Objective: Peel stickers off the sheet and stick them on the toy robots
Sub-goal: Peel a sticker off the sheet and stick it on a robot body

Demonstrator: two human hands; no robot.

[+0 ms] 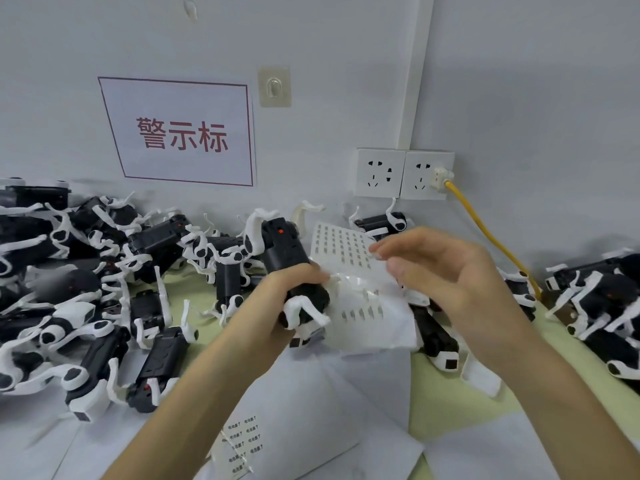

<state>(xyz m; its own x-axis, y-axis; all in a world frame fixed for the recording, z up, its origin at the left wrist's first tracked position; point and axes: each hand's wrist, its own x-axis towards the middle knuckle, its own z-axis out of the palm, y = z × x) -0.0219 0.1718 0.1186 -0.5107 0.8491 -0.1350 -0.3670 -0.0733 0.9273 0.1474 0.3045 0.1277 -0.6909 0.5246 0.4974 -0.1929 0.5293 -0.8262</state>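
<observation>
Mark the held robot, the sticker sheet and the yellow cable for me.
held robot (285,251): head view, upper half of its black body.
sticker sheet (341,249): head view, printed upper part.
yellow cable (485,228): head view, mid-run below the wall plug.

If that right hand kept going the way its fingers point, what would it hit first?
Probably the sticker sheet, right at the fingertips of the right hand; beyond that, the black toy robot gripped by the left hand. Depth is unclear.

Wall sign (178,133), up-left of left hand (294,282): red "警示标" | upper sticker sheet (341,247), beside right hand (440,268): print unreadable | lower sticker sheet (242,441), between forearms: print blurred.
</observation>
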